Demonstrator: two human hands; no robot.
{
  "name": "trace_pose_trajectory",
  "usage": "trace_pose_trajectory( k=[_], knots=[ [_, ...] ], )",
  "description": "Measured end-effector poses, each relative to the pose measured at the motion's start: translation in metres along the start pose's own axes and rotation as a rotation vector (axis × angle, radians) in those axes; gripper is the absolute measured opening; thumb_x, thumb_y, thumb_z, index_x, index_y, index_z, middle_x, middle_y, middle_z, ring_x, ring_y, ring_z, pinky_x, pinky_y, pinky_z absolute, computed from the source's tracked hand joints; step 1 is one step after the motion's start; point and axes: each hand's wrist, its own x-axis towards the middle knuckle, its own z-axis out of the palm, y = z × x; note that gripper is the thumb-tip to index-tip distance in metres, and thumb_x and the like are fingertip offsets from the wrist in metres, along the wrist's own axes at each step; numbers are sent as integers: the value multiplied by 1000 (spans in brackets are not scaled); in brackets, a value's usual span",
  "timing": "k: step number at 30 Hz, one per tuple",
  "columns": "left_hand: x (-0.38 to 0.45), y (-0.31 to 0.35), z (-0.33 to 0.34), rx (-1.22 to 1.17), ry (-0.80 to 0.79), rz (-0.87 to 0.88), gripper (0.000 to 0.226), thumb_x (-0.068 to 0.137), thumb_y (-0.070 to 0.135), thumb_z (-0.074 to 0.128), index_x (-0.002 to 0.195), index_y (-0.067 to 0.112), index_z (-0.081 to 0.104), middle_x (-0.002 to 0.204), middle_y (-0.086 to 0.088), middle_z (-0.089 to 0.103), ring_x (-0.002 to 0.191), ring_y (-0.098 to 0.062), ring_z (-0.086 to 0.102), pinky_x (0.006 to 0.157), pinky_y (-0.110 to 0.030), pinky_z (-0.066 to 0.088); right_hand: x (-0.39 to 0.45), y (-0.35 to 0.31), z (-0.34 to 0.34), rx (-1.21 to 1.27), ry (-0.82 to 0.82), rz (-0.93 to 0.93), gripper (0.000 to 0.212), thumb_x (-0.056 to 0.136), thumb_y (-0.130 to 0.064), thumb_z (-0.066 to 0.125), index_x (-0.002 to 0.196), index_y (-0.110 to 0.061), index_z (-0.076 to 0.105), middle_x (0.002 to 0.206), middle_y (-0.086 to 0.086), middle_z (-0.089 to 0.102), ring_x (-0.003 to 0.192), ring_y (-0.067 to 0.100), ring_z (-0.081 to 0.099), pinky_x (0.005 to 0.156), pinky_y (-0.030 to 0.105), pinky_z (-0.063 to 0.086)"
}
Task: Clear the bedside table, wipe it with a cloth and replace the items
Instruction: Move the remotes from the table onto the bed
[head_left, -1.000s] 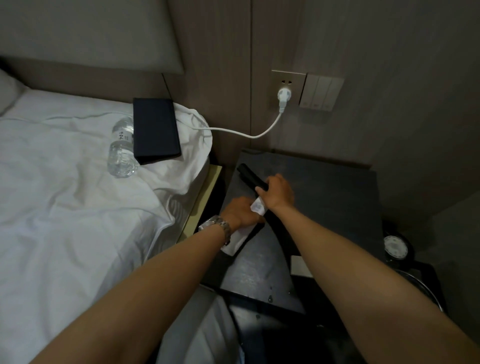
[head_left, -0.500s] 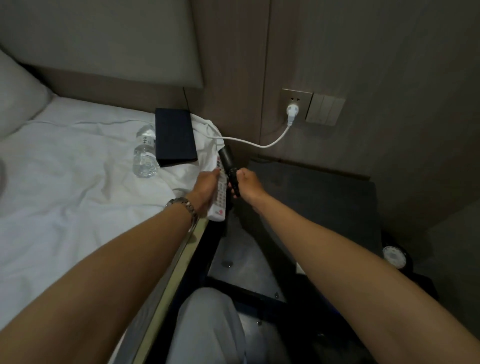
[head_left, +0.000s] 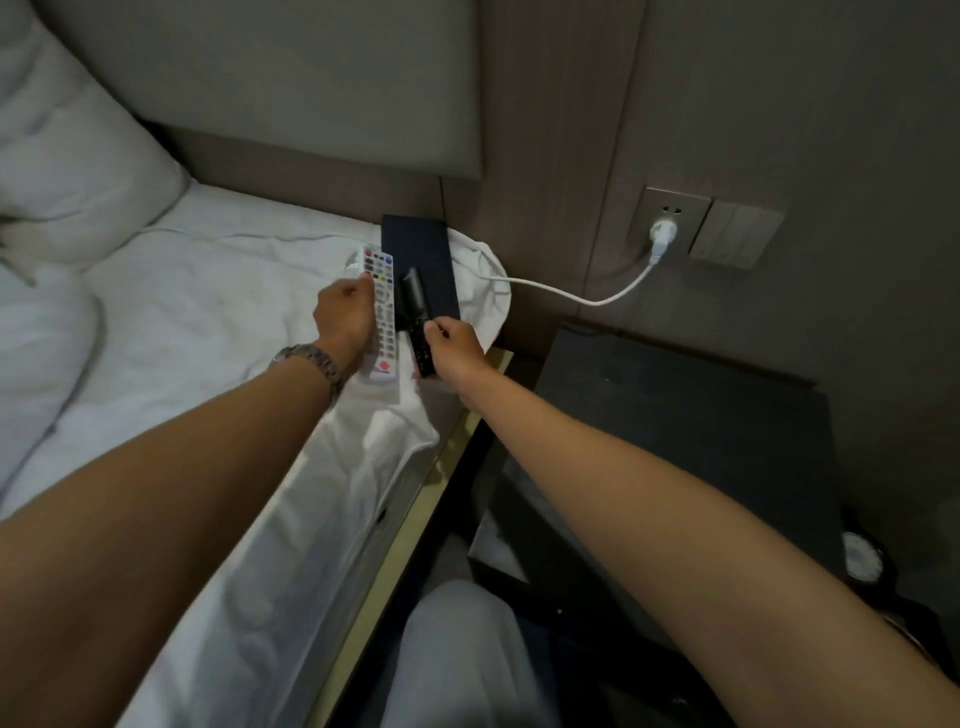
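Note:
My left hand (head_left: 344, 317) grips a white remote (head_left: 381, 312) with coloured buttons, held low over the white bed sheet (head_left: 197, 332). Beside it my right hand (head_left: 453, 347) holds a black remote (head_left: 415, 317) by its near end, its far end over a dark flat box (head_left: 422, 249) lying on the bed corner. The two remotes lie side by side. The dark bedside table (head_left: 691, 415) stands to the right with a bare top. The water bottle is almost hidden behind the white remote.
A white cable (head_left: 582, 296) runs from the wall socket (head_left: 665, 228) to the bed corner. Pillows (head_left: 67, 171) lie at the upper left. A small round white-faced object (head_left: 860, 558) sits low beside the table at right. My knee (head_left: 457, 654) is at the bottom.
Both hands lifted the remotes off the bedside table and carried them left to the bed corner; my view swung left with them.

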Motion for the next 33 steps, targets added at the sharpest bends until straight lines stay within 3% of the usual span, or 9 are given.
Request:
trace_pose_trajectory(
  k=[3, 8, 12, 16, 19, 21, 25, 30, 33],
  knots=[
    [25, -4, -16, 67, 56, 16, 44, 99, 41, 48, 105, 5, 72, 110, -18, 72, 104, -36, 66, 95, -44, 53, 12, -1, 21, -51, -13, -24, 31, 105, -24, 42, 108, -2, 63, 97, 12, 60, 88, 26, 58, 73, 27, 45],
    [54, -22, -31, 14, 76, -187, 49, 92, 43, 51, 124, 6, 60, 121, -16, 67, 107, -34, 65, 96, -45, 54, 22, -5, 51, -48, -17, -42, 30, 103, -25, 45, 97, -3, 65, 100, 21, 66, 96, 37, 61, 85, 45, 49],
    [72, -37, -31, -83, 90, -311, 52, 83, 42, 47, 119, 7, 60, 115, -14, 68, 99, -35, 67, 90, -48, 57, 31, -8, 61, -47, 3, -47, 28, 103, -27, 46, 84, -10, 56, 89, 15, 62, 84, 30, 59, 77, 43, 49],
    [86, -48, -33, -15, 45, -346, 46, 91, 35, 45, 120, 3, 59, 117, -14, 67, 100, -36, 66, 88, -43, 55, 45, -5, 65, -73, 52, -31, 26, 103, -26, 46, 104, -3, 59, 98, 16, 66, 89, 36, 66, 76, 51, 58],
    [91, -51, -38, 92, -2, -301, 29, 90, 19, 46, 91, -1, 66, 99, -22, 69, 84, -36, 68, 69, -39, 54, 53, -1, 67, -153, 92, -58, 28, 103, -30, 43, 105, -5, 56, 101, 20, 66, 89, 38, 66, 74, 52, 58],
    [94, -54, -37, 167, -10, -245, 28, 92, 14, 46, 89, -2, 68, 93, -19, 69, 82, -33, 67, 72, -36, 55, 56, 4, 67, -221, 114, -103, 30, 103, -35, 43, 101, -7, 53, 97, 19, 66, 85, 37, 66, 74, 53, 56],
    [95, -62, -31, 186, 6, -175, 24, 90, 20, 51, 83, 6, 69, 95, -19, 71, 92, -35, 70, 87, -47, 59, 59, -1, 63, -321, 140, -161, 34, 103, -39, 46, 102, -5, 55, 101, 19, 65, 87, 36, 65, 71, 45, 54],
    [93, -60, -24, 266, 36, -81, 32, 90, 24, 55, 111, 3, 67, 114, -15, 69, 106, -33, 64, 92, -35, 53, 65, -11, 53, -441, 164, -261, 31, 101, -32, 54, 111, -3, 50, 110, 18, 65, 96, 32, 63, 68, 34, 42],
    [89, -54, -19, 314, 23, 14, 26, 92, 17, 55, 108, 2, 68, 103, -9, 68, 100, -28, 63, 81, -29, 46, 73, -15, 51, -490, 158, -281, 28, 101, -33, 55, 106, -6, 54, 105, 15, 66, 94, 33, 63, 71, 39, 48]
  ],
)
